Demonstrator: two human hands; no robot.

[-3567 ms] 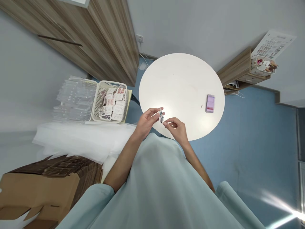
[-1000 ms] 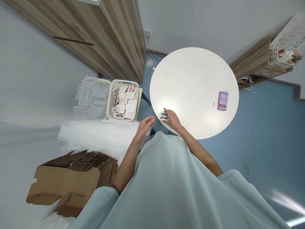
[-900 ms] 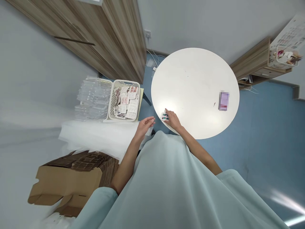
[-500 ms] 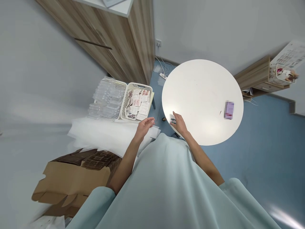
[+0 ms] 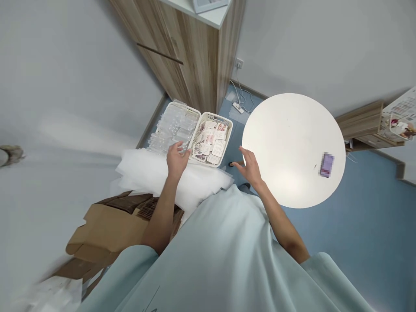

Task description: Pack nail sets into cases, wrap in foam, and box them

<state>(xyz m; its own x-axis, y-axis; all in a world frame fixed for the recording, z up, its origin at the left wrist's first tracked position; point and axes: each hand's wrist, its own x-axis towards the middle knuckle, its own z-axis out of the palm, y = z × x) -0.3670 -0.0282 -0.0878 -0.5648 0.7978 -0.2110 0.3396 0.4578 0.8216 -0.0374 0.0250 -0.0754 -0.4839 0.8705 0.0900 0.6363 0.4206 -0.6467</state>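
Observation:
My left hand (image 5: 177, 162) hovers above white packing sheets, close to a basket of clear plastic boxes (image 5: 173, 125). Its fingers are apart and nothing is in them. To its right stands a white basket (image 5: 228, 143) filled with printed cards (image 5: 209, 139). My right hand (image 5: 250, 167) is at the near left edge of the round white table (image 5: 289, 130), thumb and fingers spread, with no object visible in it. The small colourful item seen earlier beside this hand does not show now.
White sheets (image 5: 143, 167) lie below the baskets, with brown cardboard boxes (image 5: 110, 227) nearer me. A wooden cabinet (image 5: 195, 52) stands behind. A blurred purple object (image 5: 326, 165) lies on the table. A power strip (image 5: 238, 108) with cables is on the floor.
My left hand has moved left, towards the clear plastic boxes, and its fingers have spread. My right hand's fingers are wider apart. The view has swung left, so the furniture appears further right.

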